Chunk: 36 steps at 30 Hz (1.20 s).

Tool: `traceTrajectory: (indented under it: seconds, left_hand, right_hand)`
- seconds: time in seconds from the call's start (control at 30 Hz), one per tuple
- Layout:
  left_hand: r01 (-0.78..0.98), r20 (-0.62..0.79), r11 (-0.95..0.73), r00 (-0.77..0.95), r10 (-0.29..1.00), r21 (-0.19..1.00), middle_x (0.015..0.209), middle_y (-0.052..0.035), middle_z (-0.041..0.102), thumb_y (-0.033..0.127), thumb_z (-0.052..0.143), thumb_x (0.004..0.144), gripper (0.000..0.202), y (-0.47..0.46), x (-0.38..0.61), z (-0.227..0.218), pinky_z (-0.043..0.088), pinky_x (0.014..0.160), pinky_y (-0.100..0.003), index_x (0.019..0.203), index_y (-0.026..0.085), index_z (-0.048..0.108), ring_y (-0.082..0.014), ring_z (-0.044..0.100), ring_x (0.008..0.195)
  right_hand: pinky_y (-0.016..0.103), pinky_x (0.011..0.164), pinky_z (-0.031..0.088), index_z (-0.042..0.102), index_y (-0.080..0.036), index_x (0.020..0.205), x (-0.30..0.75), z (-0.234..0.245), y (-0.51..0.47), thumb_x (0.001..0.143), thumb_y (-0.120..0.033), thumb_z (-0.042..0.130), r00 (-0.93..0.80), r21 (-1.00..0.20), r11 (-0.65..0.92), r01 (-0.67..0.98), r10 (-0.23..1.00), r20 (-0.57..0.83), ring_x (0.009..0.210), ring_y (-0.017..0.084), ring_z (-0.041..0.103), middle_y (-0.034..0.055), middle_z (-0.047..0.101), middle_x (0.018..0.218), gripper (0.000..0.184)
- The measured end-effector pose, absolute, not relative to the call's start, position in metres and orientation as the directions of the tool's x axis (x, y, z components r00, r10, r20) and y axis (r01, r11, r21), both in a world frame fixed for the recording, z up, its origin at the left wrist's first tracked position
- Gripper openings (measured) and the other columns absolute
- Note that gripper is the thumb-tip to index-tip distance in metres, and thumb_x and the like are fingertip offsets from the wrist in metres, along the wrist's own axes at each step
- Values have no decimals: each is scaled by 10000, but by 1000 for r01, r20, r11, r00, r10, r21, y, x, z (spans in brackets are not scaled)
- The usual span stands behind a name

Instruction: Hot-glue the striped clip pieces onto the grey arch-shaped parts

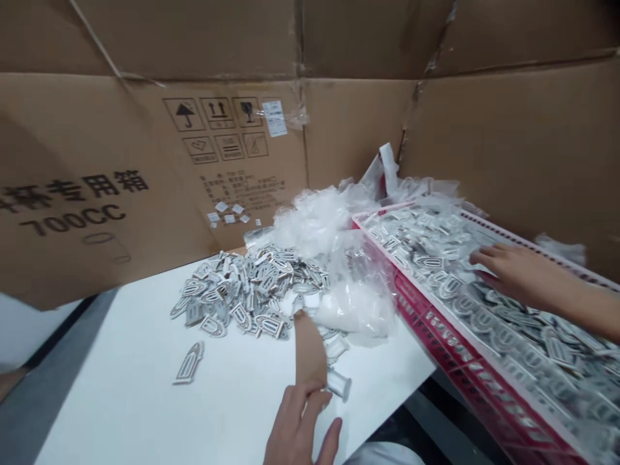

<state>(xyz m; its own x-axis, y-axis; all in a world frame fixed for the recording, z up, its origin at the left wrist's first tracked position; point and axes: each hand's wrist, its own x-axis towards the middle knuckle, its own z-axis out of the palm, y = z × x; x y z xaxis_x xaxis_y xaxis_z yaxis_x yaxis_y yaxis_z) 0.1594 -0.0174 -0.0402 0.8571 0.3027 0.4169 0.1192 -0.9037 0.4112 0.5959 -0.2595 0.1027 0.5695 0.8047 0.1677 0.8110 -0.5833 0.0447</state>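
My left hand (pixel 303 426) is at the front of the white table, with its fingers half curled and the thumb apart. Its fingertips touch or lie beside the lower end of a curved brown strip (pixel 310 354), like paper or tape. Close by lies a clear plastic cylinder (pixel 339 383). My right hand (pixel 508 268) reaches over a red-and-white box (pixel 421 300), its fingers stretched out above small silver, arch-shaped pieces in clear plastic (pixel 431 258). Whether its fingertips touch them, I cannot tell. A heap of similar loose pieces (pixel 256 284) lies on the table.
One single silver piece (pixel 188 363) lies apart, left of the heap. Crumpled clear plastic bags (pixel 358 290) sit between heap and box. Tall cardboard walls (pixel 232 58) close off the back and right. The white table (pixel 130 387) ends near its lower right corner.
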Motion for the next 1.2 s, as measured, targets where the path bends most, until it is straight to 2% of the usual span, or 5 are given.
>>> traceTrajectory:
  seconds: [0.23,0.37,0.6,0.93,1.2]
  left_hand:
    - [356,330,-846,804,494,397,1379,-112,685,89,529,976,318,-30,173,-35,632,997,-454,1211,225,694,-272,658,1262]
    - [352,331,-875,826,457,332,1440,-80,680,70,539,966,424,-31,169,-37,601,1057,-448,1332,244,666,-263,633,1321]
    - [362,346,-875,815,465,322,1247,-58,742,65,567,962,332,-25,162,-40,593,971,-419,1231,229,669,-257,678,1130]
    - [320,616,-862,605,505,393,845,-6,670,7,529,1010,235,-11,168,-29,527,712,-302,1080,200,641,-177,645,774]
    - [196,732,-811,352,583,551,1016,-50,733,0,651,968,276,-3,178,17,589,842,-319,1153,201,691,-179,706,944]
  right_hand:
    - [443,959,514,680,-294,1140,461,126,-139,1069,-472,522,65,-465,-125,877,987,-144,1009,272,699,111,589,1427,248]
    - [572,1013,518,714,-363,1369,429,106,-116,981,-474,659,-46,-473,-167,865,912,-407,1106,371,733,131,353,1711,408]
    - [565,993,522,701,-219,1340,455,81,-103,1001,-524,575,132,-372,-246,895,943,-306,1057,387,730,183,572,1438,473]
    - [327,669,394,663,-217,950,455,97,-93,1041,-328,563,238,-402,-223,888,971,-13,733,207,621,24,665,784,175]
    - [322,852,514,627,-260,1378,415,106,-50,1001,-165,680,-319,-311,351,883,936,151,983,185,674,102,614,1412,393]
